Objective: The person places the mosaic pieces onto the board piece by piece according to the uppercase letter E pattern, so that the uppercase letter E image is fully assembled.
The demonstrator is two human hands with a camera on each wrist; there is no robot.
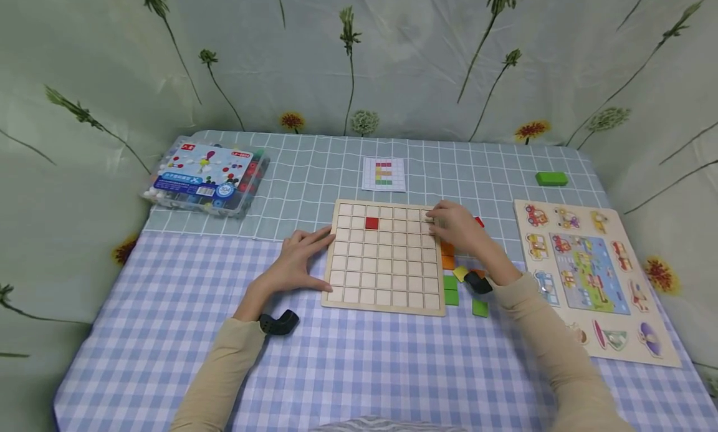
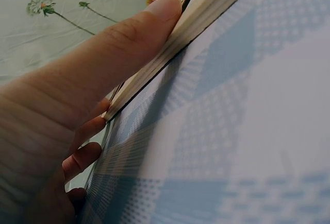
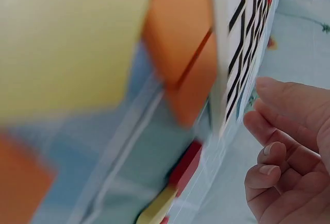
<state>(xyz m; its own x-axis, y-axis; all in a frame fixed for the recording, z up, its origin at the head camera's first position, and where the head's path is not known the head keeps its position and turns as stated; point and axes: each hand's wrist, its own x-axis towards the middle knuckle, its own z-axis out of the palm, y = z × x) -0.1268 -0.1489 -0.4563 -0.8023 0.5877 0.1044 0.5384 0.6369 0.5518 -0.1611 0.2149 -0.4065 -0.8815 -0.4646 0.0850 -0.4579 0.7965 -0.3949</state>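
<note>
A wooden grid board [image 1: 384, 257] lies on the checked cloth, with one red square tile [image 1: 372, 223] in its upper part. My left hand [image 1: 300, 260] rests along the board's left edge, thumb near the lower corner and fingers spread higher up. In the left wrist view the thumb [image 2: 118, 49] lies against the board's side. Over the upper right edge is my right hand [image 1: 457, 225]. Its thumb and loosely bent fingers [image 3: 289, 116] show a gap with nothing between them in the right wrist view. Orange tiles [image 1: 447, 257] and green tiles [image 1: 451, 290] lie beside the board's right edge.
A pattern card [image 1: 384, 174] with coloured squares lies behind the board. To the right are a wooden picture puzzle [image 1: 600, 282] and a green block [image 1: 551, 179]. A clear plastic box [image 1: 204, 176] stands back left. Loose yellow [image 1: 460, 273] and green tiles [image 1: 479, 307] lie under the right wrist.
</note>
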